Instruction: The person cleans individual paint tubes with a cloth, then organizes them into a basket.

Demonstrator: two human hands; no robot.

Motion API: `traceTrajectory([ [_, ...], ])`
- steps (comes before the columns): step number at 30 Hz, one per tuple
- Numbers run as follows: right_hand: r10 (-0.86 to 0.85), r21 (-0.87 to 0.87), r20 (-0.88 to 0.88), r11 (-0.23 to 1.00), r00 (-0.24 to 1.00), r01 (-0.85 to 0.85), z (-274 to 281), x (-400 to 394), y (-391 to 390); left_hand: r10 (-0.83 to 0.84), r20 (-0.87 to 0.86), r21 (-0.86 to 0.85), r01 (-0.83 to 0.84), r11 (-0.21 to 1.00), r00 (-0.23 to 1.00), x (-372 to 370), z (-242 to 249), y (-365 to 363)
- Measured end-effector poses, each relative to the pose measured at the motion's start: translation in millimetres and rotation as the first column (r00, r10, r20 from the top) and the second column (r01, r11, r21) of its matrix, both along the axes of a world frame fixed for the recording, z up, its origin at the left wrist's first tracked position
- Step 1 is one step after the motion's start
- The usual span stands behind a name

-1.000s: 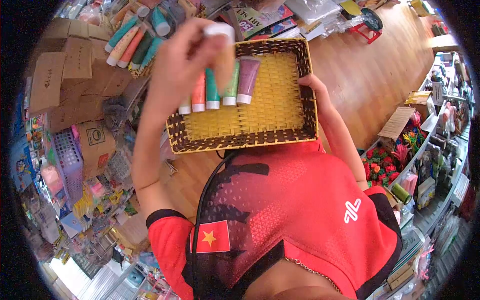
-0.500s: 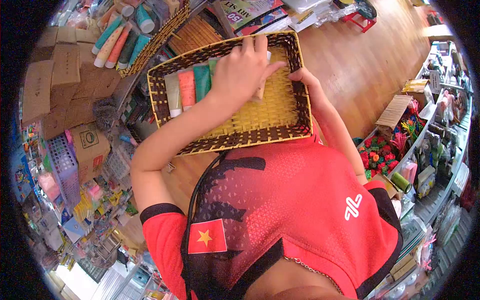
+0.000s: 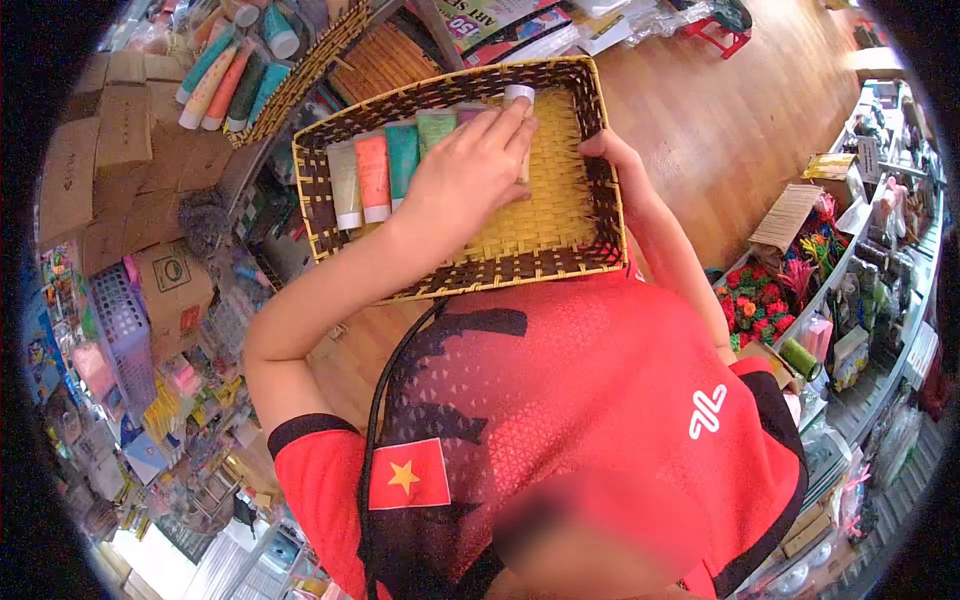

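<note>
A yellow and dark brown woven basket (image 3: 545,215) is tilted toward me. My right hand (image 3: 612,155) grips its right side, thumb over the rim. Inside, my left hand (image 3: 475,160) has its fingers closed on a pale tube (image 3: 524,172), its white cap at the upper end. Left of that tube lie a whitish tube (image 3: 344,185), an orange tube (image 3: 373,178), a teal tube (image 3: 402,155), a green tube (image 3: 436,128) and a purplish tube (image 3: 468,114), the last ones partly covered by my left hand.
Another basket (image 3: 300,85) with several colored tubes (image 3: 228,85) stands at the upper left, near cardboard boxes (image 3: 125,130). An art set (image 3: 495,22) lies beyond the held basket. Shelves of goods (image 3: 865,300) line the right, and a red stool (image 3: 718,38) stands on the wooden floor.
My left hand has shifted down and left within the basket, and the pale tube's white cap now shows above its fingers. My right hand keeps its hold on the basket.
</note>
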State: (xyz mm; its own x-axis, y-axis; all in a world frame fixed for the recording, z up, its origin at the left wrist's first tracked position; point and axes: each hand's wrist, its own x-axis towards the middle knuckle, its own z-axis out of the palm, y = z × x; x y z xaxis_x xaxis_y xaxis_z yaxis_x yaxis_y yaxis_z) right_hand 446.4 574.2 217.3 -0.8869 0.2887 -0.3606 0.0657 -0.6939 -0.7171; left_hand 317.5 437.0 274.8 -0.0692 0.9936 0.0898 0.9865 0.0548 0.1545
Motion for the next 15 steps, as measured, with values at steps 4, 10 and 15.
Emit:
traceTrajectory([
  [4,0.009,-0.011,0.014,1.0,1.0,-0.009,2.4,0.3,-0.2,-0.019,0.03,0.029,0.019,0.999,0.999,-5.7,4.7,-1.1],
  [10,-0.081,0.048,0.225,0.996,0.971,0.072,0.9,0.9,-1.3,0.174,0.016,0.247,-0.173,0.953,0.985,-72.1,46.2,-29.8],
  [15,-0.04,0.074,0.335,0.997,0.941,0.016,0.6,0.3,-0.9,0.433,0.831,-0.352,-0.273,0.895,0.35,-172.7,-0.5,-90.8],
])
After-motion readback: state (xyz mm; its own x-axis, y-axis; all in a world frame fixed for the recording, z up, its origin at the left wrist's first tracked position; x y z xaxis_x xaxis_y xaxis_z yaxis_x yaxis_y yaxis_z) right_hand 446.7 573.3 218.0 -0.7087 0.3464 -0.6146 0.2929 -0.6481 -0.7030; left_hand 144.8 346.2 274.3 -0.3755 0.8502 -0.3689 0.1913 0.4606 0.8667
